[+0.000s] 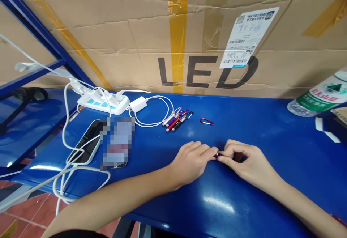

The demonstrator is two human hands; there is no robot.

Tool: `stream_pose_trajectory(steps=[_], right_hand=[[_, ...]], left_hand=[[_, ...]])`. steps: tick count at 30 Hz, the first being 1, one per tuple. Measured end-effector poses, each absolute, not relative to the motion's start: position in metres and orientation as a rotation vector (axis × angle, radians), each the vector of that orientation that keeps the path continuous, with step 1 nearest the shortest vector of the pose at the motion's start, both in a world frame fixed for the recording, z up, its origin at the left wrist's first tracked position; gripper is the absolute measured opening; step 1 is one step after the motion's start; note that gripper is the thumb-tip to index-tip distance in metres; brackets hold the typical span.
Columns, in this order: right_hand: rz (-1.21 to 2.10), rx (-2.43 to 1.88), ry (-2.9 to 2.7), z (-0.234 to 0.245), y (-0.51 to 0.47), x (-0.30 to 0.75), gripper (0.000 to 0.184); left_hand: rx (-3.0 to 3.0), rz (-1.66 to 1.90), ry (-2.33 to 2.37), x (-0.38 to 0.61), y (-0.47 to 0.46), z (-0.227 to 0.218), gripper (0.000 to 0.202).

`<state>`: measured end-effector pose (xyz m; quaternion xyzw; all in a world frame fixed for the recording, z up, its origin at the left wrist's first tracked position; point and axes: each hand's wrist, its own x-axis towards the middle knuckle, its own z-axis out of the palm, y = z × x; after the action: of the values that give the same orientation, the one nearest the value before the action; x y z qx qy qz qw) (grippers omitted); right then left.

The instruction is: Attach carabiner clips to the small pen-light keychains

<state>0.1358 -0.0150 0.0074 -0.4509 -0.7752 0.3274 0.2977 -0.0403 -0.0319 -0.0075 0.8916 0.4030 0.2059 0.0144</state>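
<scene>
My left hand [192, 160] is closed around a small red flashlight [216, 155], and only its red and dark end shows past the fingers. At that end the thumb and forefinger of my right hand [245, 158] pinch the tip. Most of the flashlight is hidden inside my left fist. Behind my hands, a red carabiner [206, 121] lies loose on the blue table [260, 129]. To its left is a group of several small metal flashlights [175, 121] in red, purple, black and silver, lying side by side with clips on their ends.
A white power strip [103, 102] with a charger [138, 104] and tangled white cables stands at the back left. In front of it lie a phone [86, 144] and a blurred-out device [118, 142]. A water bottle [320, 95] is at right. A large cardboard box [130, 32] walls off the back.
</scene>
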Motion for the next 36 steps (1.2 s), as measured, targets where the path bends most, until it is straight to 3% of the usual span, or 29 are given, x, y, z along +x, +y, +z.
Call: stream_pose_trajectory(steps=[12,19,36], right_hand=[[0.937,-1.206,-2.022,0.01,-0.014,0.136,0.035],[0.904,-1.272,-2.052,0.012,-0.017,0.136,0.035],[0.707,-1.135,-2.057,0.009,-0.02,0.141,0.018]], left_hand=[[2.655,0.801,1.241,-0.04,-0.034,-0.007,0.024],[2.664,0.716,1.253,-0.038,-0.033,-0.006,0.025],[2.51,0.726,1.318,-0.037,-0.029,0.001,0.025]])
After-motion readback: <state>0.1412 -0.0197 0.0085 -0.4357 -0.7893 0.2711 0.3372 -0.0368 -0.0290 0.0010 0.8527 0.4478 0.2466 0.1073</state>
